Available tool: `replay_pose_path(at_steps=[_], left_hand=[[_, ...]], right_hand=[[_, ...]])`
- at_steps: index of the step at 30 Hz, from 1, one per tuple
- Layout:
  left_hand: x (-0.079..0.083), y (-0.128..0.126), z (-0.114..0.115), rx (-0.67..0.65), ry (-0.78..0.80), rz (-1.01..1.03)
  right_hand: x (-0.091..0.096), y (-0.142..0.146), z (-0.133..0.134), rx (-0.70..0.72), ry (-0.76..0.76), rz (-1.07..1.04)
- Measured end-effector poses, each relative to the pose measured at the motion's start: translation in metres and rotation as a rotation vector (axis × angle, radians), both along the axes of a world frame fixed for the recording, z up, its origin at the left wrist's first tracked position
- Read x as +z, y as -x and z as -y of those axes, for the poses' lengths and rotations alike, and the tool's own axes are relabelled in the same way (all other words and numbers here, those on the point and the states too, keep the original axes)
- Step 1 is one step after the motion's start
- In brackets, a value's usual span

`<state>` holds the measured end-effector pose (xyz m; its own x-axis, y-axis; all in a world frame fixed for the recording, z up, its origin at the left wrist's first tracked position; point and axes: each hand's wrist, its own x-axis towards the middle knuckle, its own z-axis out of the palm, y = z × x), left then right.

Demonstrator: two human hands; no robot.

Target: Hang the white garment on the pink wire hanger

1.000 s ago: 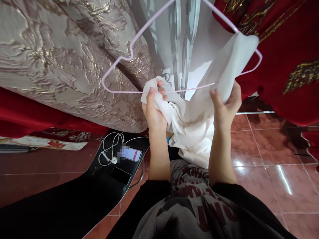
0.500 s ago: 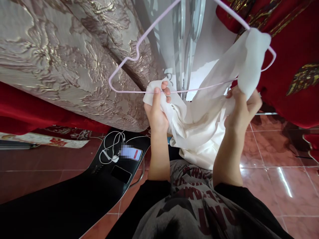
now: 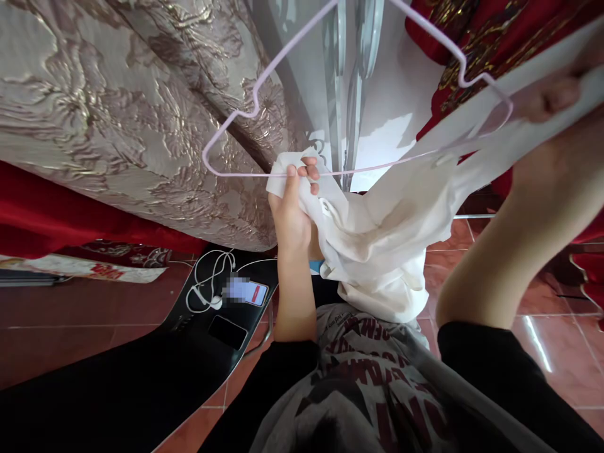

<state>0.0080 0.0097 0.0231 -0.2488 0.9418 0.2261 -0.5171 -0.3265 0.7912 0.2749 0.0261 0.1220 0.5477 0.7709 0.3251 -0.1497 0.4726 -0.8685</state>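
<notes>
A pale pink hanger [image 3: 283,56] hangs in front of me, its long thin lower bar crossing the view. My left hand [image 3: 295,201] is closed, pinching a white cloth [image 3: 396,220] together with the hanger's lower bar, thumb on top. The cloth drapes down between my arms toward my lap and stretches up to the right, passing over the hanger's right end. At the upper right my right hand [image 3: 557,94] grips the cloth and pulls it outward; part of that hand is blurred and covered by fabric.
Shiny embossed fabric [image 3: 141,113] hangs at left, with red and gold cloth [image 3: 472,44] at upper right. Grey metal bars [image 3: 349,94] stand behind the hanger. A black chair [image 3: 141,365] holds two phones, one a lit phone [image 3: 248,291], and a white cable [image 3: 198,277].
My right hand has moved up and to the right, drawing the cloth out past the hanger's right end, which is now more exposed. My left hand has stayed nearly in place.
</notes>
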Motion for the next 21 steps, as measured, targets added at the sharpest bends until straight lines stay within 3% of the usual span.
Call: replay_pose_path(at_steps=[2, 3, 5, 8, 10, 13, 16, 19, 21], left_hand=[[-0.002, -0.001, -0.001, -0.011, -0.006, -0.017], [-0.003, -0.001, -0.001, -0.015, -0.010, -0.025], [-0.004, -0.003, -0.001, -0.010, -0.013, -0.018], [-0.001, -0.004, 0.000, 0.020, 0.014, 0.010], [0.001, -0.004, 0.002, 0.014, 0.026, -0.003], [0.003, -0.004, 0.004, 0.006, 0.027, -0.029], [0.001, -0.009, 0.004, 0.010, 0.013, -0.003], [-0.003, -0.017, 0.005, -0.024, -0.015, 0.031], [-0.006, -0.021, 0.005, -0.043, -0.025, 0.045]], right_hand=[[-0.023, 0.017, 0.008, -0.132, -0.096, -0.203], [-0.035, 0.029, 0.013, -0.202, -0.157, -0.189], [-0.058, 0.059, 0.023, -0.237, -0.225, -0.005], [-0.075, 0.087, 0.026, -0.156, -0.113, 0.244], [-0.076, 0.085, 0.020, -0.182, -0.076, 0.253], [-0.070, 0.058, 0.012, -0.278, -0.165, 0.098], [-0.072, 0.034, 0.024, -0.321, -0.226, -0.088], [-0.085, 0.033, 0.048, -0.437, -0.137, -0.192], [-0.091, 0.042, 0.062, -0.412, -0.029, -0.142]])
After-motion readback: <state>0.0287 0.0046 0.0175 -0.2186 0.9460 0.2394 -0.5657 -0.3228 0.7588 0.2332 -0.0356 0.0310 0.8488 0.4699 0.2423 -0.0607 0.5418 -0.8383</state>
